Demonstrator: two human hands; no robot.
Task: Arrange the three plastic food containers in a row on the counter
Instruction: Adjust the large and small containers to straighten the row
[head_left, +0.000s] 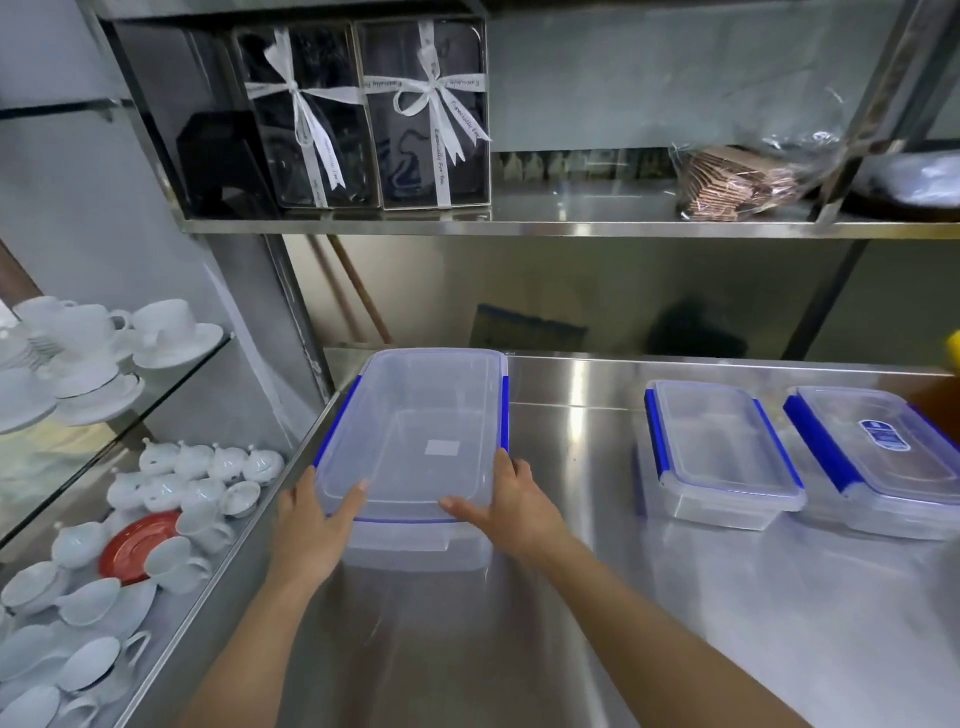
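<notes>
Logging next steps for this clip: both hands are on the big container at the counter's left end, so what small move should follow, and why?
Probably slide the large container rightward: both hands, left hand and right hand, hold its near end, and a wide gap separates it from the middle container and right container.

Bare forearms, no visible sleeves

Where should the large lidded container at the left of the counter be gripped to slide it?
Grip the large container at its near short end, one hand on each corner, coming from the front as the left hand and right hand do. The blue clips line the long sides, and the near rim is bare.
</notes>
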